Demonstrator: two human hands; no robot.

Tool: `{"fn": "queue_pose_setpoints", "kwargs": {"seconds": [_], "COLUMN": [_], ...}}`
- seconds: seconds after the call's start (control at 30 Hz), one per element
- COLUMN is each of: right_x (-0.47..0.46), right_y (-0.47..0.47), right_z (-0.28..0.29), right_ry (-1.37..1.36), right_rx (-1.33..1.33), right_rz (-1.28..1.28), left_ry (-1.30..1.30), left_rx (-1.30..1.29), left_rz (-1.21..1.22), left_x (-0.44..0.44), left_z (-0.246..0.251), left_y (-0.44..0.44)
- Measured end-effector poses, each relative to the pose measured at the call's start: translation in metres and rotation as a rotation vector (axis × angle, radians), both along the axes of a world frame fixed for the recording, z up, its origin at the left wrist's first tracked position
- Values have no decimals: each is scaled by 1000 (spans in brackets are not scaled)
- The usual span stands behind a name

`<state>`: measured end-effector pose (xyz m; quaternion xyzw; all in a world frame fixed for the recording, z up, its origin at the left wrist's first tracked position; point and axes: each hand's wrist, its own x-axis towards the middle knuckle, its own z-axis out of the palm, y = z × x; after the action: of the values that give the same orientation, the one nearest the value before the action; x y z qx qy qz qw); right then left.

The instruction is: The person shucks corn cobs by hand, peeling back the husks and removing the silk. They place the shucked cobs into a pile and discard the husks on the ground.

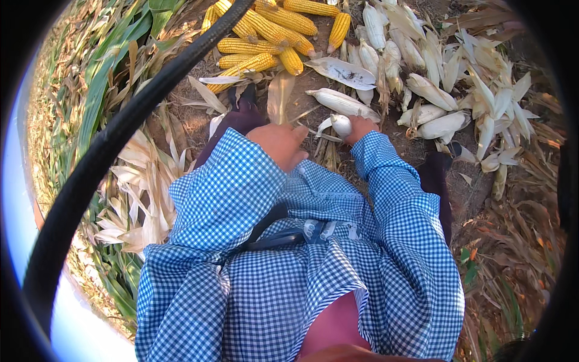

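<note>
My left hand (281, 144) is over the ground before my lap, its back up, thumb and forefinger apart, with nothing visible between them. Just to the right, my right hand (363, 128) grips a pale, husk-covered ear of corn (340, 126), seen nearly end-on with a strip of husk hanging at its left. Another ear in its husk (344, 102) lies on the soil just beyond that hand. Bare yellow ears of corn (267, 31) are piled ahead to the left. An open, dark-spotted husk leaf (342, 72) lies between that pile and the unhusked ears.
Ears in pale husks (432, 92) lie ahead to the right, beside a heap of loose husks (497, 99). More dry husks (147, 199) and green corn leaves (102, 86) lie to the left. A dark, blurred strap or cord (135, 104) crosses the view's left side.
</note>
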<state>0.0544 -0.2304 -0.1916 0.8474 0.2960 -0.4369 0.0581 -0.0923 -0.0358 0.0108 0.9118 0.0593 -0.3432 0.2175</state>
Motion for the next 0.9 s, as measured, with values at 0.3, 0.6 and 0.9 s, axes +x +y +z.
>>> {"fn": "queue_pose_setpoints", "kwargs": {"seconds": [0.3,0.6,0.9], "right_x": [39,-46,-17], "right_y": [-30,-19,-44], "right_z": [170,235,221], "right_ry": [32,-910,-195], "right_rx": [1161,1156,1298], "right_rz": [-738,241,-741], "left_ry": [-387,-14,2], "left_rx": [-476,-1554,-1667], "left_rz": [570,828,843], "left_x": [47,71,80], "left_z": [-4,-14,-26], "left_y": [-17,-52,-61]}}
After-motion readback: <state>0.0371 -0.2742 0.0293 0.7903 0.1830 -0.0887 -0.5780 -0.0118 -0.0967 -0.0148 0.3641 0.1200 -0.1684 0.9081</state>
